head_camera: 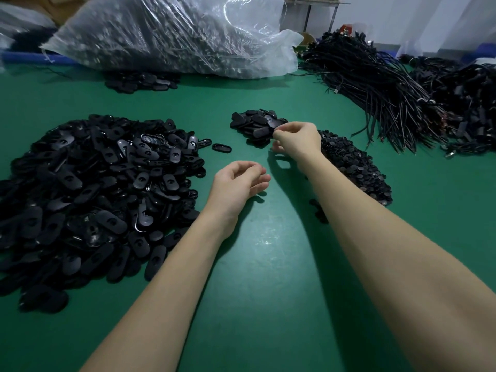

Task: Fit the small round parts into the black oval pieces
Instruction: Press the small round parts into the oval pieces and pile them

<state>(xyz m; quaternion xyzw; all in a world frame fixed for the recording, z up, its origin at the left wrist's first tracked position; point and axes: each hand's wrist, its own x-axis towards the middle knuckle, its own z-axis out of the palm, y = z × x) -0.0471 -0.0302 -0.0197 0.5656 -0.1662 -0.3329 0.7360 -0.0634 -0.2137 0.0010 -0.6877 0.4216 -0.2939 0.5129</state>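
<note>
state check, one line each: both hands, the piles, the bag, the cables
left hand: fingers loosely curled, holds nothing
right hand: at small pile's edge; whether it pinches a piece is unclear
large oval pile: loose heap, left
small oval pile: loose heap, centre
round parts pile: heaped beside right forearm
plastic bag: full, lying on table
cable bundle: lying far right

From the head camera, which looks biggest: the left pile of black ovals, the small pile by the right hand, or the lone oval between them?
1. Left pile of ovals, though it lies nearer.
2. Small pile.
3. Lone oval.
</note>
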